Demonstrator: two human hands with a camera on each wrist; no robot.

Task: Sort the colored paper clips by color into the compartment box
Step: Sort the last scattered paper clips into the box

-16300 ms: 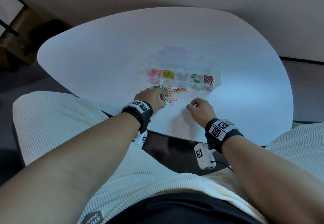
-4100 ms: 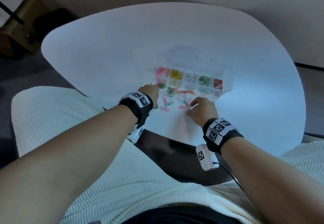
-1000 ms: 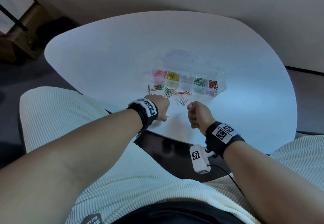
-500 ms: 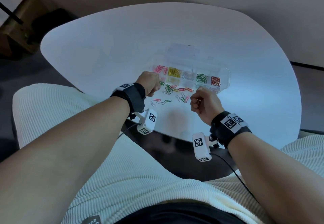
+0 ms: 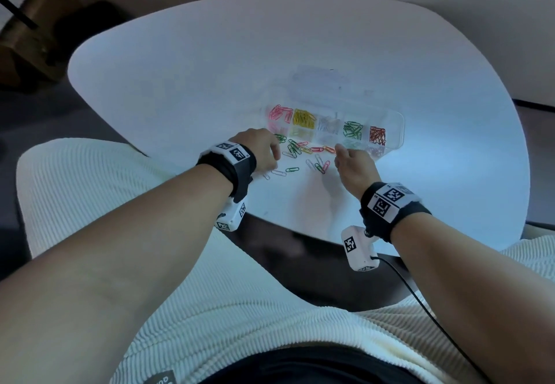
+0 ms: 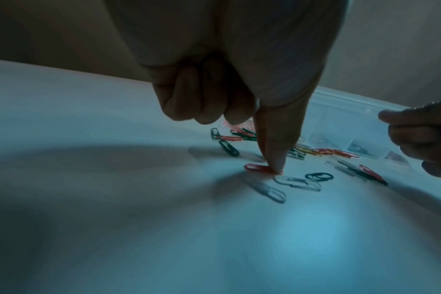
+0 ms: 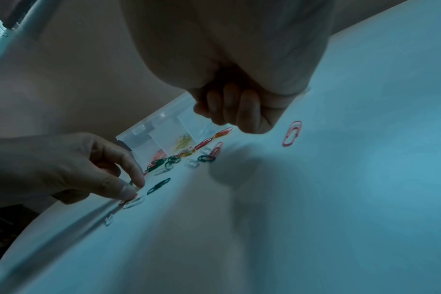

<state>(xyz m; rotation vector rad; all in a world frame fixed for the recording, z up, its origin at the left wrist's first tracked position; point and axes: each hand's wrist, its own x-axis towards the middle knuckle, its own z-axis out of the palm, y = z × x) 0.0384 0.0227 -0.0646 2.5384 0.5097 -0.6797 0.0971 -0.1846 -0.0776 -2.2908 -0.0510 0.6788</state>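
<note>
The sort is well along but unfinished. The clear compartment box [image 5: 398,126] on the white bench [image 5: 180,83] already holds pink, yellow, pale, green and red clips in separate cells, while a scatter of loose paper clips [image 5: 303,150] lies on the bench just in front of its near wall.

The left hand [image 5: 258,150] is down at the left end of that scatter. In the left wrist view its forefinger is extended with the tip pressing the end of a red-pink clip [image 6: 258,168] flat against the bench, the other fingers curled back into the palm and the thumb out of sight — a pin, not yet a pinch. Two pale clips and a dark green one lie just beside it.

The right hand [image 5: 354,165] hovers at the box's near edge with its fingers curled in. Whether that grip encloses a clip I cannot tell; no clip shows between the fingers [image 7: 249,111].

The step in hand looks like picking the next clip. The next move calls for dragging or tipping the pinned clip so the thumb can get under it — flat wire on a smooth bench resists a straight lift — then carrying it to the cell of matching colour at the box's left end.
</note>
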